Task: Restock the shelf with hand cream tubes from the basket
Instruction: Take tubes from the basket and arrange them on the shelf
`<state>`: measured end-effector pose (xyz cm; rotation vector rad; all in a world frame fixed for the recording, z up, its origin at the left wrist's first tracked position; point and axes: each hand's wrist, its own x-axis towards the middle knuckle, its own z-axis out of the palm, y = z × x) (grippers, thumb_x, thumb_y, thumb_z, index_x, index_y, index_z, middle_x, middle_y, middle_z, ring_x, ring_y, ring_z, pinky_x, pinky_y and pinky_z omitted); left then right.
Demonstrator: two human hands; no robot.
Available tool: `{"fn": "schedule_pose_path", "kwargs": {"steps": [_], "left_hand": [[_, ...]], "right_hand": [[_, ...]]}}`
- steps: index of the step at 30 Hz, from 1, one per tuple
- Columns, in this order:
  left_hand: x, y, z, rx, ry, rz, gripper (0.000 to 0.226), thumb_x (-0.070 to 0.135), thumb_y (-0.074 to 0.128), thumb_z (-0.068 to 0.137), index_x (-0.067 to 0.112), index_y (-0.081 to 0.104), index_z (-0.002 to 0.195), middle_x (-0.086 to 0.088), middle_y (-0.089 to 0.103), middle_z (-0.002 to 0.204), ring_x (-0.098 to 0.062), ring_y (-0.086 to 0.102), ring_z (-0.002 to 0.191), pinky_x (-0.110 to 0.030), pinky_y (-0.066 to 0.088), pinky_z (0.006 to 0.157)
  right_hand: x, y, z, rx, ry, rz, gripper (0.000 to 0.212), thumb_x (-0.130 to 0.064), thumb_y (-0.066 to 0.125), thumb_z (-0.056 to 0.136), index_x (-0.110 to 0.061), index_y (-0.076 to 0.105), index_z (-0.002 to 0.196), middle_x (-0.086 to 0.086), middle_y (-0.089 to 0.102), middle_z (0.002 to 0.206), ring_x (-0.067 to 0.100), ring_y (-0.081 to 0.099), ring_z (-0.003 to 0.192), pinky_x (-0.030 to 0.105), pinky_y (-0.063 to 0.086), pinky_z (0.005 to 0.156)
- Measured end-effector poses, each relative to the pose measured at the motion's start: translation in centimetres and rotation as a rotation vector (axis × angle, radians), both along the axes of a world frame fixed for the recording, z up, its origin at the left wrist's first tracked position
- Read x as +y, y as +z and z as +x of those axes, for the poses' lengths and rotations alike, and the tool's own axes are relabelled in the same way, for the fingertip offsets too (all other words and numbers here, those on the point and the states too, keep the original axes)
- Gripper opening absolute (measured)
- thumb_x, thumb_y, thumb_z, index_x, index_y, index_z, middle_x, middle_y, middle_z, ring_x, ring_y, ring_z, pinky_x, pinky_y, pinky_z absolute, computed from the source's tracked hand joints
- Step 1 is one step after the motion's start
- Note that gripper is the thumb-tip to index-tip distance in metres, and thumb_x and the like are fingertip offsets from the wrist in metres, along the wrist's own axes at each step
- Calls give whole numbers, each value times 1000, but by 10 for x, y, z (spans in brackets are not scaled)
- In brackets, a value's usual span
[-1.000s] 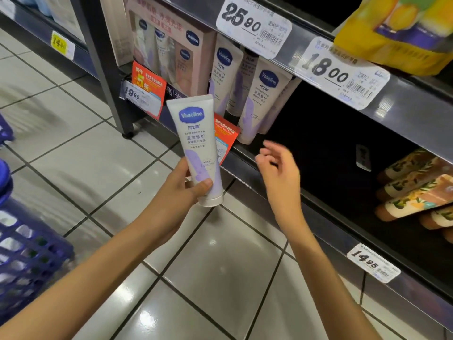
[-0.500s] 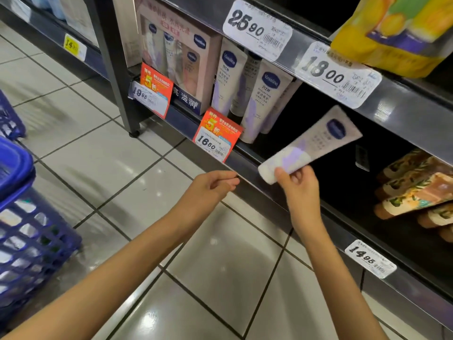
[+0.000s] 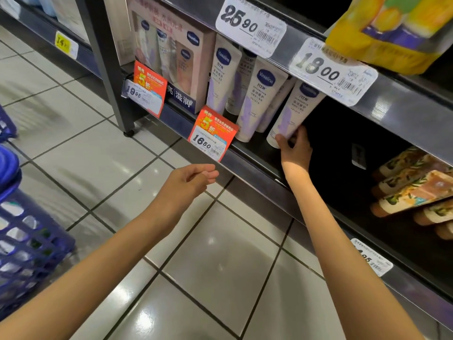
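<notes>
Right hand point(image 3: 295, 151) at 1 o'clock from frame centre, reaching into shelf point(image 3: 247, 159). Fingers and thumb curled round cap end of hand cream tube point(image 3: 293, 111). Tube cap-down on shelf, top leaning toward 1 o'clock; contact with board unclear. Standing tubes point(image 3: 256, 101) just beside it at 9 o'clock. Left hand point(image 3: 188, 181) near centre over floor tiles point(image 3: 220, 266), fingers loosely curled, holding nothing. Orange price tag point(image 3: 211, 133) at 12 o'clock of left hand. Blue basket point(image 3: 29, 241) at 8 o'clock. Patterned tubes point(image 3: 411, 190) lying flat at 3 o'clock.
</notes>
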<state>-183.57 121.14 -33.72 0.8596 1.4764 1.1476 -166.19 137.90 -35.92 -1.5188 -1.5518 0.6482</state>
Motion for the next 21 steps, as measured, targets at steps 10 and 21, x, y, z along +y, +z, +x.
{"fn": "schedule_pose_path", "kwargs": {"steps": [10, 21], "left_hand": [[-7, -7, -1, 8, 2, -25, 27, 15, 42, 96, 16, 61, 115, 5, 68, 107, -5, 62, 101, -22, 45, 94], [-55, 90, -73, 327, -200, 126, 21, 3, 52, 90, 17, 61, 102, -3, 68, 106, -11, 63, 103, -20, 48, 94]], "right_hand": [[-8, -2, -2, 78, -54, -60, 51, -10, 63, 86, -3, 43, 133, 13, 56, 129, 24, 54, 118, 20, 41, 92], [-153, 101, -106, 340, 592, 12, 16, -19, 53, 93, -17, 62, 105, 2, 68, 100, 9, 64, 97, 17, 50, 84]]}}
